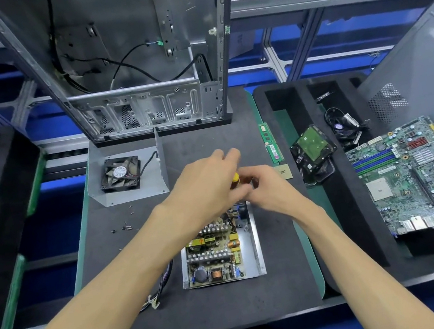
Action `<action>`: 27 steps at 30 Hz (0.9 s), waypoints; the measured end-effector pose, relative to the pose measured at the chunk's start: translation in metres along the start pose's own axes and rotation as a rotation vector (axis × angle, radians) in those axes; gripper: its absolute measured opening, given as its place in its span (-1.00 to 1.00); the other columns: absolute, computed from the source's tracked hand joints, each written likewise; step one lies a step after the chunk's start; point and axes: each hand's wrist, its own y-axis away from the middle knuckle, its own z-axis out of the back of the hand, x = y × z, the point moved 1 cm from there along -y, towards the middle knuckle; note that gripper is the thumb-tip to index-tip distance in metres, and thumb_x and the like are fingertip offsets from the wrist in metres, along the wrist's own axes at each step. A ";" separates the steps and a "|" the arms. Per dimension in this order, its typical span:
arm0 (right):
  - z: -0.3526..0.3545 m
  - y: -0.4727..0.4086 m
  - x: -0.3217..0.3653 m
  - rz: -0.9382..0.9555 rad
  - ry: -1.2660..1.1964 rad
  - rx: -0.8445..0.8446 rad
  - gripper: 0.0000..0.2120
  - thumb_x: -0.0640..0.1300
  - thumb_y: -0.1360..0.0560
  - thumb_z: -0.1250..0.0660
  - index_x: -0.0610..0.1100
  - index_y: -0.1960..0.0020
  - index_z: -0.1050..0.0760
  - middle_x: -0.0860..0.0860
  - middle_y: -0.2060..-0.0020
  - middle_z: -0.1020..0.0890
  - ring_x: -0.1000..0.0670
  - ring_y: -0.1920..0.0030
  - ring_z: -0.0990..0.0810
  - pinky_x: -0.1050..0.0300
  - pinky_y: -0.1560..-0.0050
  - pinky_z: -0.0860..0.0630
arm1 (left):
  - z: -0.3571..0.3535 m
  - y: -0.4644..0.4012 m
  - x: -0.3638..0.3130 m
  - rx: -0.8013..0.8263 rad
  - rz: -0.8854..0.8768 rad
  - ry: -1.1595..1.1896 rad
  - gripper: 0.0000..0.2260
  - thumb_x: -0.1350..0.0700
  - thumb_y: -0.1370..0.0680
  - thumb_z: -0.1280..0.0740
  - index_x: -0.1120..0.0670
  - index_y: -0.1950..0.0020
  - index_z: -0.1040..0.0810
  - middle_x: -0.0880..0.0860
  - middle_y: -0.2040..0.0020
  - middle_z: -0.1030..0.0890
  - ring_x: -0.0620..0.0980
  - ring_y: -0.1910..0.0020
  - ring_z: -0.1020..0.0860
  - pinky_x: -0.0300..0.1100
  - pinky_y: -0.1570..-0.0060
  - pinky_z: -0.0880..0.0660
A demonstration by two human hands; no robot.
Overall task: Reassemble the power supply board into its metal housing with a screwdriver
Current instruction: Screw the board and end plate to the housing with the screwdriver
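The power supply board (214,254), packed with coils, capacitors and heatsinks, lies inside its open metal housing (254,242) on the dark mat. Above the board's far end, both hands meet around a screwdriver with a yellow-orange handle (235,179). My left hand (207,184) wraps over the handle from the left. My right hand (267,187) grips it from the right, fingers curled. The screwdriver's shaft and tip are hidden under the hands. A bundle of wires (157,291) trails from the board's left side. Several loose screws (126,226) lie on the mat to the left.
The housing's cover with a black fan (120,174) sits at back left. An open computer case (139,62) stands behind. RAM sticks (271,143), a hard drive (312,146), cables (345,124) and a motherboard (415,175) lie on the right, some in a foam tray (370,253).
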 end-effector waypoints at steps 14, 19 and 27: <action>-0.004 0.002 0.000 -0.013 -0.041 0.048 -0.85 0.04 -0.36 -0.41 -0.03 0.20 -0.60 0.08 0.42 -0.50 0.15 0.32 -0.35 0.09 0.29 -0.32 | 0.000 -0.007 0.005 0.048 0.014 -0.048 -0.72 -0.14 -0.59 -0.28 0.06 0.03 -0.36 0.07 0.11 -0.56 0.19 0.11 -0.57 -0.02 0.19 -0.45; -0.008 0.000 0.000 -0.050 0.025 0.011 -0.71 -0.14 -0.39 -0.50 0.08 0.37 -0.44 0.25 0.49 -0.52 0.22 0.44 -0.41 0.39 0.38 -0.34 | 0.000 -0.006 0.005 0.159 -0.173 0.071 -0.92 0.17 -0.58 -0.28 0.08 -0.07 -0.49 0.02 0.04 -0.46 0.09 -0.01 -0.51 0.02 0.01 -0.46; -0.010 0.000 0.006 -0.029 -0.033 0.051 -0.91 -0.14 -0.40 -0.40 -0.16 0.23 -0.54 -0.17 0.37 -0.48 0.09 0.35 -0.33 0.21 0.32 -0.29 | -0.007 -0.002 0.008 -0.051 0.076 -0.013 -0.74 -0.04 -0.62 -0.27 0.08 0.08 -0.27 -0.02 0.35 -0.29 0.24 0.14 -0.57 -0.07 0.31 -0.26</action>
